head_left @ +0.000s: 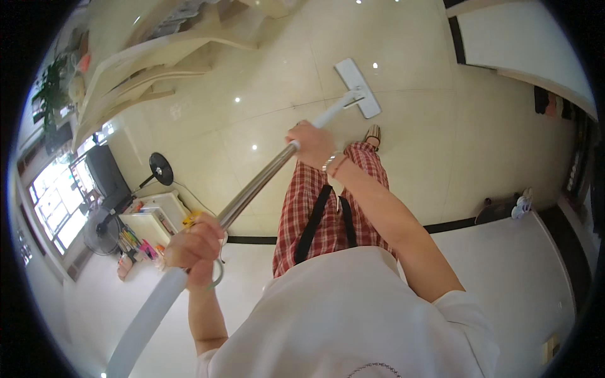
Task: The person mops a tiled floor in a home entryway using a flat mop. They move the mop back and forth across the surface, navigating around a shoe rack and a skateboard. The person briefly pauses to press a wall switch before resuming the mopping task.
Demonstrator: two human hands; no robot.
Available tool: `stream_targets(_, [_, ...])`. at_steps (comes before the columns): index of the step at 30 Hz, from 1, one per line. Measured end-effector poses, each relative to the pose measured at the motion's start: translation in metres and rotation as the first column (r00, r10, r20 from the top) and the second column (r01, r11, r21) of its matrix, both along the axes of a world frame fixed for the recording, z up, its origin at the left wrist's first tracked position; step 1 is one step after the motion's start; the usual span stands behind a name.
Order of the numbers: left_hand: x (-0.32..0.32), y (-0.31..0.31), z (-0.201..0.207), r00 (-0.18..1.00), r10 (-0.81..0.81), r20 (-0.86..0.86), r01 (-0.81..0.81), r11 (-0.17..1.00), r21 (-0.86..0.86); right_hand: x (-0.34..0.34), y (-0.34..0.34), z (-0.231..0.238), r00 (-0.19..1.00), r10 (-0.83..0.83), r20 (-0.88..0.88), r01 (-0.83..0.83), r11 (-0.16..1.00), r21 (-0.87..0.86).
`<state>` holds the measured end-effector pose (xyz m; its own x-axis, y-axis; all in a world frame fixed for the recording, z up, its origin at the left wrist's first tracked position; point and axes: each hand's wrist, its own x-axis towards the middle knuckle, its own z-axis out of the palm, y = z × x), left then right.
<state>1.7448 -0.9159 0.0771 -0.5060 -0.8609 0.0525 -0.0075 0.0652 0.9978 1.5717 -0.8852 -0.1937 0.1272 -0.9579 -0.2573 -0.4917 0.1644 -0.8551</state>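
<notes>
A flat mop runs diagonally across the view, its silver-and-white handle (pixel 257 183) passing through both of my hands. My left hand (pixel 196 247) is wrapped round the upper part, just above where a thick white section begins. Farther down, my right hand (pixel 311 143) grips the handle near a white lower section; a bracelet circles that wrist. The mop's white rectangular head (pixel 357 87) lies flat on the shiny beige tiles (pixel 277 101), ahead of my foot (pixel 373 134). Palms and most fingertips are hidden by the grip.
Curved cream stair-like steps (pixel 157 69) rise at the far left. Left of me stand a black fan (pixel 161 169), a second fan (pixel 102 232) and a white cabinet (pixel 154 214) with small items. Shoes (pixel 522 204) rest at the right, by the dark-edged wall.
</notes>
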Motion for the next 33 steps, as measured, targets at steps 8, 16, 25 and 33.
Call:
stream_targets(8, [-0.161, 0.034, -0.068, 0.914, -0.35, -0.206, 0.347, 0.936, -0.049, -0.174, 0.106, -0.036, 0.904, -0.402, -0.148, 0.409, 0.912, 0.019])
stream_targets(16, [-0.205, 0.11, -0.157, 0.779, -0.533, -0.332, 0.558, 0.829, -0.021, -0.251, 0.213, -0.084, 0.802, -0.512, -0.308, 0.543, 0.84, 0.017])
stream_targets(25, [-0.032, 0.063, -0.11, 0.832, -0.517, -0.201, 0.515, 0.855, -0.069, -0.057, 0.171, -0.093, 0.837, -0.536, -0.114, 0.523, 0.843, -0.126])
stream_targets(33, [0.119, -0.002, 0.008, 0.887, -0.422, 0.187, 0.422, 0.906, 0.044, 0.146, 0.061, -0.018, 0.854, -0.52, 0.023, 0.52, 0.853, -0.047])
